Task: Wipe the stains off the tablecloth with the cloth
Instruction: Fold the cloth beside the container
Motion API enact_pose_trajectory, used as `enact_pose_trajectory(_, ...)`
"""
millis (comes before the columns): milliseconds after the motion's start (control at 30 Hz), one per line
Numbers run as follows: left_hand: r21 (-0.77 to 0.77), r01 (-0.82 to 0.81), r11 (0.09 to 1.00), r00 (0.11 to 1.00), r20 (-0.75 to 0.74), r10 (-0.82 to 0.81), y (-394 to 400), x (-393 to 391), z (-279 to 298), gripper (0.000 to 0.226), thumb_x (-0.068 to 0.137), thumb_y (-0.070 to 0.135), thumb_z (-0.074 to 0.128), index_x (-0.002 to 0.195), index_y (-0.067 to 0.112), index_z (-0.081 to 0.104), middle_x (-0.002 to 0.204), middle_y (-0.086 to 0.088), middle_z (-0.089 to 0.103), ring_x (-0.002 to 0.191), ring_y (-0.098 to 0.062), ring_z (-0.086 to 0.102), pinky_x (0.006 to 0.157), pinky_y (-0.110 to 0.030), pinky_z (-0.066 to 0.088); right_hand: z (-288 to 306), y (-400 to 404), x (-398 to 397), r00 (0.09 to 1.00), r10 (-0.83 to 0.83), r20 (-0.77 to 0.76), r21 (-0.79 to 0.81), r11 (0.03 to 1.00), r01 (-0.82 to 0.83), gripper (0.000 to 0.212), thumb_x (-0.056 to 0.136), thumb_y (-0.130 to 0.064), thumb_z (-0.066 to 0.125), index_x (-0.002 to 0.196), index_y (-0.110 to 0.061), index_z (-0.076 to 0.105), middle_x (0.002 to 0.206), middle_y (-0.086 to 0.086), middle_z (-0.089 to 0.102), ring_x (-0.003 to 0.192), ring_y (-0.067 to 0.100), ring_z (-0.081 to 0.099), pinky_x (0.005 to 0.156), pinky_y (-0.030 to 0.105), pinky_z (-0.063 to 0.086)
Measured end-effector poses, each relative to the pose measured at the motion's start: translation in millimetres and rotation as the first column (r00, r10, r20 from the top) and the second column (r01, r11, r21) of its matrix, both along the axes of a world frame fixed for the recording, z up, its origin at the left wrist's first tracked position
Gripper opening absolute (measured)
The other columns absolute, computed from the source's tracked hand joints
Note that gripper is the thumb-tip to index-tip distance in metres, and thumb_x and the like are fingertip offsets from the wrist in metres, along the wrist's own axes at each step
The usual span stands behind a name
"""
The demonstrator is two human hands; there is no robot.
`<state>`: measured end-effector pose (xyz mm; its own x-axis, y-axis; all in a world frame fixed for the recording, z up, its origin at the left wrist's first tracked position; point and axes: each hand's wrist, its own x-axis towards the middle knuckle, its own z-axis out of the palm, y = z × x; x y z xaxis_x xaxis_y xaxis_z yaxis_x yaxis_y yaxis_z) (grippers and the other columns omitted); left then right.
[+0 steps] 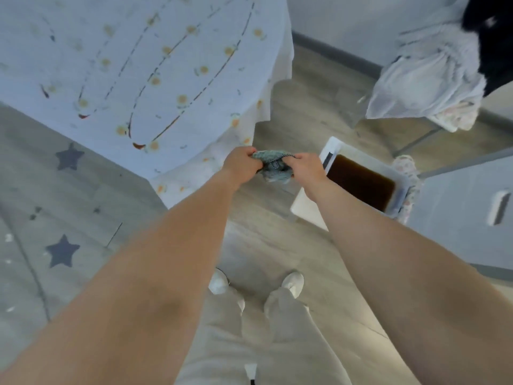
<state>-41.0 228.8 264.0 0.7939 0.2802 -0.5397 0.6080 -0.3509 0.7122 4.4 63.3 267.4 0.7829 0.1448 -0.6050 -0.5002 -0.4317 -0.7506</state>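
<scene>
A white tablecloth (155, 65) with small flowers and dashed dark lines covers the table at upper left. Dark red-brown stains (138, 146) dot its near part, with others further left. A bunched grey-blue cloth (273, 166) hangs in the air just off the table's near right corner, above the floor. My left hand (241, 165) grips its left end and my right hand (304, 168) grips its right end, both with curled fingers. The cloth does not touch the tablecloth.
A white tub (331, 151) holding dark brown liquid sits on the wooden floor to the right. A grey cabinet (469, 207) stands beyond it. Clothes (424, 79) hang on a rack at upper right. A grey rug with stars (62, 251) lies left. My feet show below.
</scene>
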Motion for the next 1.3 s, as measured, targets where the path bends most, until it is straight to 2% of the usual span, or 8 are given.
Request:
enact_pose_trajectory(133, 0.036, -0.026, 0.999, 0.999, -0.024, 0.027, 51, -12, 38, 0.029, 0.077, -0.010, 0.042, 0.069, 0.014, 0.058, 0.066, -0.007, 0.053, 0.074, -0.028, 0.053, 0.063, -0.034, 0.045, 45, 64, -1, 0.997, -0.020, 0.068, 0.022, 1.000, 0.018, 0.020, 0.092, -0.021, 0.060, 0.073, -0.018, 0.065, 0.081, 0.003, 0.067, 0.075, 0.016, 0.059, 0.071, 0.029, 0.049)
enact_pose_trajectory(333, -0.214, -0.140, 0.967, 0.985, 0.065, 0.157, 112, -24, 75, 0.058, 0.085, -0.001, 0.060, 0.139, 0.017, 0.051, 0.129, -0.012, 0.048, 0.109, -0.026, 0.055, 0.076, -0.029, 0.047, 93, 139, 2, 0.986, -0.078, 0.144, 0.030, 0.997, 0.075, 0.018, 0.090, -0.023, 0.057, 0.086, -0.008, 0.064, 0.082, 0.009, 0.053, 0.073, 0.016, 0.049, 0.056, 0.028, 0.035)
enact_pose_trajectory(500, -0.343, -0.147, 0.928, 0.974, 0.114, 0.196, 137, -26, 95, 0.048, 0.079, 0.027, 0.068, 0.125, 0.015, 0.058, 0.121, -0.009, 0.062, 0.103, -0.024, 0.060, 0.083, -0.034, 0.046, 114, 172, 8, 0.978, -0.205, 0.040, 0.179, 0.964, 0.195, 0.026, 0.082, -0.027, 0.062, 0.091, -0.003, 0.065, 0.102, 0.017, 0.070, 0.094, 0.030, 0.068, 0.084, 0.046, 0.057)
enact_pose_trajectory(667, -0.552, -0.241, 0.799, 0.970, -0.153, 0.187, 144, -23, 107, 0.072, 0.077, 0.073, 0.065, 0.118, 0.014, 0.063, 0.103, -0.008, 0.071, 0.096, -0.026, 0.070, 0.091, -0.040, 0.056, 138, 184, 1, 0.936, -0.290, -0.199, 0.526, 0.775, 0.352, 0.039, 0.101, -0.025, 0.041, 0.120, 0.004, 0.060, 0.121, 0.023, 0.065, 0.107, 0.034, 0.065, 0.088, 0.044, 0.055)
enact_pose_trajectory(800, -0.638, -0.292, 0.713, 0.942, -0.062, 0.329, 163, -4, 107, 0.011, 0.095, 0.022, 0.065, 0.091, 0.015, 0.057, 0.090, -0.005, 0.067, 0.084, -0.020, 0.063, 0.090, -0.034, 0.048, 138, 188, 9, 0.875, -0.355, -0.330, 0.636, 0.601, 0.484, 0.046, 0.095, -0.025, 0.037, 0.124, 0.003, 0.058, 0.124, 0.025, 0.062, 0.113, 0.036, 0.061, 0.100, 0.051, 0.047)
enact_pose_trajectory(933, -0.621, -0.253, 0.742, 0.921, 0.080, 0.381, 195, 26, 108, 0.014, 0.092, 0.003, 0.062, 0.090, 0.014, 0.053, 0.093, -0.009, 0.062, 0.076, -0.020, 0.057, 0.069, -0.027, 0.046, 139, 197, 33, 0.810, -0.418, -0.412, 0.668, 0.466, 0.580, 0.048, 0.094, -0.027, 0.039, 0.129, 0.001, 0.057, 0.124, 0.023, 0.063, 0.115, 0.039, 0.060, 0.101, 0.055, 0.044)
enact_pose_trajectory(1100, -0.641, -0.158, 0.751, 0.987, -0.088, 0.132, 211, 55, 130, 0.084, 0.078, 0.040, 0.076, 0.149, 0.028, 0.032, 0.134, -0.017, 0.047, 0.125, -0.032, 0.048, 0.093, -0.038, 0.044, 166, 235, 72, 0.840, -0.320, -0.438, 0.759, 0.370, 0.536, 0.051, 0.101, -0.035, 0.035, 0.126, 0.004, 0.055, 0.123, 0.027, 0.061, 0.114, 0.041, 0.057, 0.094, 0.052, 0.047)
enact_pose_trajectory(1300, -0.810, -0.181, 0.558, 0.886, 0.112, 0.450, 246, 101, 151, 0.028, 0.096, 0.004, 0.059, 0.124, 0.005, 0.059, 0.108, -0.010, 0.070, 0.099, -0.024, 0.067, 0.096, -0.037, 0.054, 191, 270, 117, 0.846, -0.353, -0.399, 0.753, 0.401, 0.522, 0.041, 0.101, -0.028, 0.036, 0.117, 0.001, 0.059, 0.124, 0.023, 0.063, 0.113, 0.037, 0.061, 0.096, 0.052, 0.048)
